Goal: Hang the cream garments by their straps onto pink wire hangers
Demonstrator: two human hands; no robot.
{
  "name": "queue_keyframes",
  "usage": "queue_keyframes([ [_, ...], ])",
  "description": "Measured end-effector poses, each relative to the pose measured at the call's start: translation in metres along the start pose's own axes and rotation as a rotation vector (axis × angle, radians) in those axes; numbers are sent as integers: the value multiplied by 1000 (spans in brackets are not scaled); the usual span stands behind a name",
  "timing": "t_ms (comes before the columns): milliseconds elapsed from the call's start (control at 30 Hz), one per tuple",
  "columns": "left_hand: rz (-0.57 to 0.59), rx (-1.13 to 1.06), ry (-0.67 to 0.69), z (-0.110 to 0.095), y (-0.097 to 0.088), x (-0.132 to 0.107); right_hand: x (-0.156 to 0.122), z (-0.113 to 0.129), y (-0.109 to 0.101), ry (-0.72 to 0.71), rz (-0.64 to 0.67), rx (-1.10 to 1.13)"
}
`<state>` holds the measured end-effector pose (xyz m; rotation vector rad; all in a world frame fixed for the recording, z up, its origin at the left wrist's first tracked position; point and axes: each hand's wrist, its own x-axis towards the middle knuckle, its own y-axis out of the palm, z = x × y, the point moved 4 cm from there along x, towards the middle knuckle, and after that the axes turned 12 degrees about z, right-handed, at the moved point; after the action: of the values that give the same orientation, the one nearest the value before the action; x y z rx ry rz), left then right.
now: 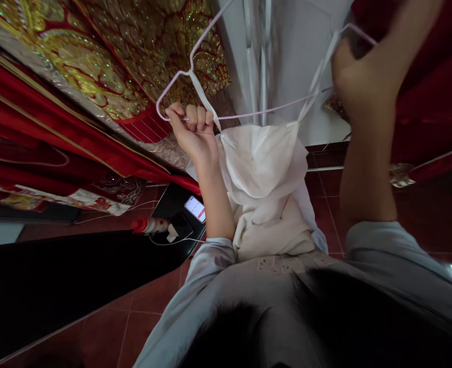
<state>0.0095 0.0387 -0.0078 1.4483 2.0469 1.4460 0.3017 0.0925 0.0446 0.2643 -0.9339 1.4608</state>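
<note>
A pale pink clothes hanger [266, 111] is held up in front of me. From its two notches hangs a white garment [256, 158] by thin straps, its cloth falling in folds toward my lap. My left hand [195, 125] is closed around the lower bar near the hanger's left corner, just outside the left strap. At the opposite corner, my right hand [364, 76] appears closed on the hanger; motion blurs it and the corner is hidden behind it. The hanger's top is cut off by the upper edge of the view.
Red garments with gold sequins [180, 46] hang at the left, and dark red cloth [436, 102] at the right. Light grey doors [287, 56] stand ahead. On a black table [76, 271] lie a lit phone [195, 208], a red-capped bottle [149, 226] and a white cable.
</note>
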Motion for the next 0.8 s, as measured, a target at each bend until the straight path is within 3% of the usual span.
queue_keyframes([
  [67,2,16,-18,0,0,-1,-22,10,10,-261,-143,-148],
  [100,4,37,-25,0,-1,-2,-30,11,23,-302,-42,-174],
  [200,29,143,-30,0,-6,-3,-52,7,68,-208,400,-256],
  [233,40,175,-30,1,-8,-3,-57,7,78,-161,460,-288],
  [300,54,255,-45,4,-14,-5,-62,9,88,-98,450,-326],
  [400,142,499,-87,12,-23,-10,-64,14,94,-69,422,-328],
  [500,324,763,-118,9,-27,-19,-64,14,94,-51,432,-330],
  [633,548,976,-187,-24,-23,-37,-59,5,86,-50,446,-306],
  [700,569,954,-229,-48,-14,-43,-57,2,82,-54,434,-277],
  [800,407,632,-252,-74,2,-37,-57,4,79,-83,408,-256],
])
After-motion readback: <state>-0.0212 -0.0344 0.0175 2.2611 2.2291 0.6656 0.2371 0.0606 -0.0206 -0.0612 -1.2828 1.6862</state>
